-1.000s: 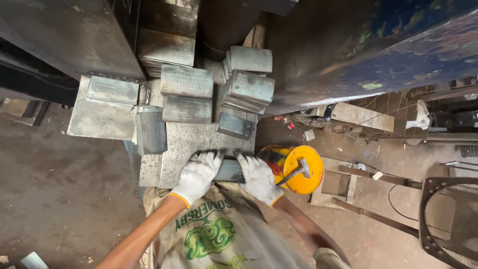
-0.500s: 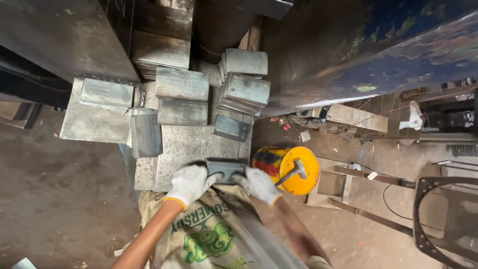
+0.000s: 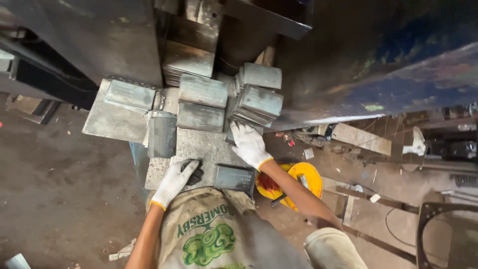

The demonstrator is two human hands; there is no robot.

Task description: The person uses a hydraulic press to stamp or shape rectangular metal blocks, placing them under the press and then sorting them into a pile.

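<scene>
Plates (image 3: 259,102) sit stacked at the back right of the desk (image 3: 199,144), under a dark machine (image 3: 358,55). Right hand (image 3: 249,144), in a white glove, lies with fingers spread on the lower edge of that stack, gripping nothing that I can tell. Left hand (image 3: 174,180), also gloved, rests palm down and open on the desk beside a dark hole (image 3: 195,174). One plate (image 3: 234,178) lies at the desk's near edge, between the hands. More stacks (image 3: 201,102) stand behind. A yellow reel (image 3: 303,179) is on the floor, right.
</scene>
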